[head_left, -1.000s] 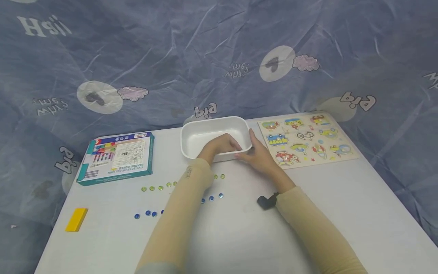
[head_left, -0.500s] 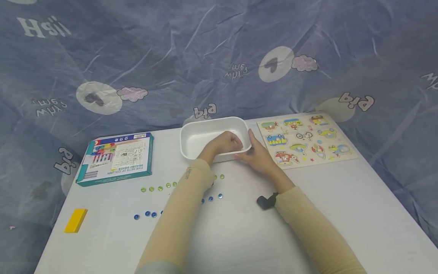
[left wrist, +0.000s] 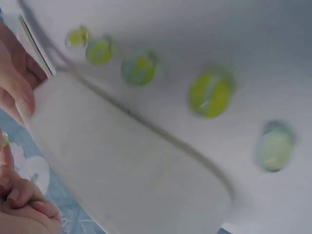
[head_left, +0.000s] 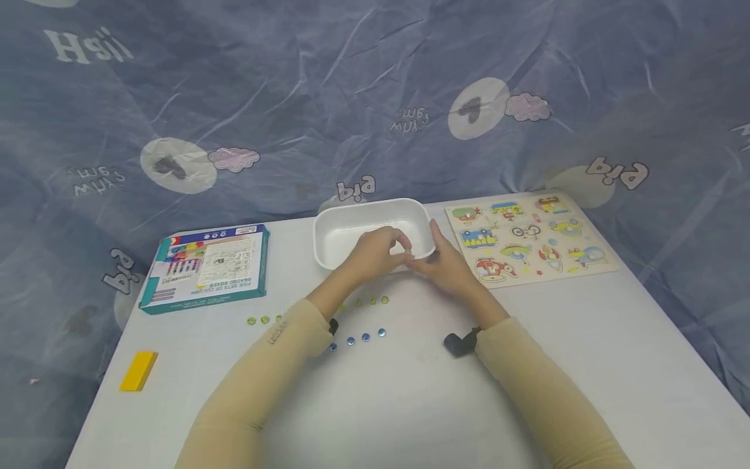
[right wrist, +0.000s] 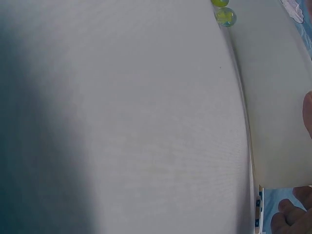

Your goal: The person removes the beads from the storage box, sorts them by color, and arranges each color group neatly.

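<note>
A white rectangular bin [head_left: 328, 251] stands at the back middle of the table. My right hand [head_left: 450, 270] grips its right end, thumb on the front wall and fingers round the side. My left hand [head_left: 375, 254] is over the front rim near the right thumb, its thumb and index finger brought together. In the left wrist view a yellow-green glass marble [left wrist: 5, 140] shows at the left fingertips, mostly cut off by the frame edge. In front of the bin lie a row of yellow-green marbles [left wrist: 210, 95] and a row of blue marbles [head_left: 366, 337], partly hidden by the left arm.
A boxed bead set [head_left: 205, 267] lies at the back left, and a yellow block [head_left: 138, 371] at the left edge. A wooden picture puzzle board [head_left: 530, 241] is right of the bin. Behind the table hangs a blue printed cloth [head_left: 293, 98].
My left hand has come up from inside the bin to its front rim, fingertips now close to the right thumb. The left forearm has swung leftward; the right hand keeps its hold.
</note>
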{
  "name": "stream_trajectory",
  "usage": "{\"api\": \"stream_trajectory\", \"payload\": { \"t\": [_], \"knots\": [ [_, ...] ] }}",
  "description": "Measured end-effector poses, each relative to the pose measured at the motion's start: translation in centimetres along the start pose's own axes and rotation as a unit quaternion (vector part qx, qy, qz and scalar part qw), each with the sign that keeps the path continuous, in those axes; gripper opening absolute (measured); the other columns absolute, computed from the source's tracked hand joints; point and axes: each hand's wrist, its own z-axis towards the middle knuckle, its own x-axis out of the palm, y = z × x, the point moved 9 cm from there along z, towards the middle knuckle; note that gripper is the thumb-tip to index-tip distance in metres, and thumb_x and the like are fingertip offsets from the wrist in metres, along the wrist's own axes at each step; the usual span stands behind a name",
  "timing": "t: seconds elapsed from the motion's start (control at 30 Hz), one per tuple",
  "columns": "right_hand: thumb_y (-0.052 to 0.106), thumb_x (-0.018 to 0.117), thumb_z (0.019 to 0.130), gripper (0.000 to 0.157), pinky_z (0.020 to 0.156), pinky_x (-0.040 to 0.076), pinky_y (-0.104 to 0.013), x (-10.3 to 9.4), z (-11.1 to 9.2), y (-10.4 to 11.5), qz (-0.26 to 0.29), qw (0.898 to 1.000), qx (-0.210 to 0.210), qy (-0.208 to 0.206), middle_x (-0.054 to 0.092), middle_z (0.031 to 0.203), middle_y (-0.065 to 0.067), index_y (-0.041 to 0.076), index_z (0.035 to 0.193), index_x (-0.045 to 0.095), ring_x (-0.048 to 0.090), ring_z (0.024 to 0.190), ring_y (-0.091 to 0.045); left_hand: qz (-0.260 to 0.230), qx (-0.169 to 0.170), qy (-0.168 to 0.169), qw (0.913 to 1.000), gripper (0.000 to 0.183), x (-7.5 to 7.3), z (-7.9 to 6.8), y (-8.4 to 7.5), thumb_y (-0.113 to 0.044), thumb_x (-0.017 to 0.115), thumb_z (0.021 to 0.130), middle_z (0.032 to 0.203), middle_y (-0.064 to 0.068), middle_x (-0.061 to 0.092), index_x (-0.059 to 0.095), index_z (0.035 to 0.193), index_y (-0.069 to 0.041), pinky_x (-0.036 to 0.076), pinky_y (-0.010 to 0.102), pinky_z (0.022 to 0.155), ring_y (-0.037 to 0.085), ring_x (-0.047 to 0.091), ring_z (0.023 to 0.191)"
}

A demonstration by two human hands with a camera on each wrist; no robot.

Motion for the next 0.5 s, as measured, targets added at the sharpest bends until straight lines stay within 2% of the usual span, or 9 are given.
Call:
{"api": "stream_trajectory", "payload": {
  "t": [0.07, 0.17, 0.27, 0.37, 0.5],
  "knots": [
    [0.072, 0.065, 0.068, 0.117, 0.115, 0.020, -0.052, 0.0, 0.1, -0.1, -0.002, 1.000, 0.003, -0.001, 0.005, 0.160, 0.004, 0.029, 0.151, -0.007, 0.013, 0.147, -0.027, -0.020, 0.006, 0.002, 0.9998, 0.024, 0.2, -1.4, 0.2, -0.042, 0.066, 0.086, 0.110, -0.001, 0.065, 0.066, 0.102, -0.025, 0.047, 0.038, 0.092, 0.018, 0.059, 0.105],
    [0.072, 0.065, 0.068, 0.118, 0.115, 0.020, -0.052, 0.0, 0.1, -0.1, 0.000, 1.000, 0.001, 0.000, 0.004, 0.160, 0.005, 0.030, 0.151, -0.008, 0.013, 0.147, -0.027, -0.065, 0.002, 0.029, 0.9975, 0.019, 1.1, -3.3, 0.6, -0.041, 0.068, 0.084, 0.078, -0.003, 0.060, 0.067, 0.097, -0.027, 0.050, 0.031, 0.068, 0.015, 0.058, 0.074],
    [0.068, 0.067, 0.071, 0.116, 0.115, 0.020, -0.052, 0.0, 0.2, -0.1, 0.005, 1.000, 0.001, -0.002, 0.005, 0.160, 0.005, 0.027, 0.151, -0.006, 0.013, 0.147, -0.027, -0.099, -0.001, 0.063, 0.9931, 0.015, 2.1, -4.8, 0.8, -0.036, 0.071, 0.083, 0.055, -0.002, 0.041, 0.068, 0.093, -0.026, 0.035, 0.025, 0.047, 0.013, 0.037, 0.048],
    [0.065, 0.067, 0.072, 0.114, 0.115, 0.020, -0.052, 0.0, 0.1, -0.1, 0.008, 1.000, 0.004, -0.003, 0.005, 0.160, 0.005, 0.027, 0.152, -0.005, 0.013, 0.147, -0.027, -0.098, -0.003, 0.083, 0.9918, 0.012, 2.9, -5.3, 1.1, -0.034, 0.073, 0.081, 0.050, -0.004, 0.040, 0.068, 0.089, -0.026, 0.031, 0.020, 0.042, 0.009, 0.034, 0.043],
    [0.065, 0.067, 0.073, 0.114, 0.115, 0.020, -0.052, 0.1, 0.1, 0.0, 0.010, 1.000, 0.003, -0.002, 0.004, 0.160, 0.004, 0.025, 0.152, -0.005, 0.013, 0.147, -0.028, -0.067, -0.017, 0.088, 0.9937, 0.013, 3.9, -4.9, 1.8, -0.033, 0.075, 0.078, 0.056, -0.002, 0.052, 0.069, 0.087, -0.026, 0.038, 0.022, 0.048, 0.010, 0.043, 0.049]
  ]
}}
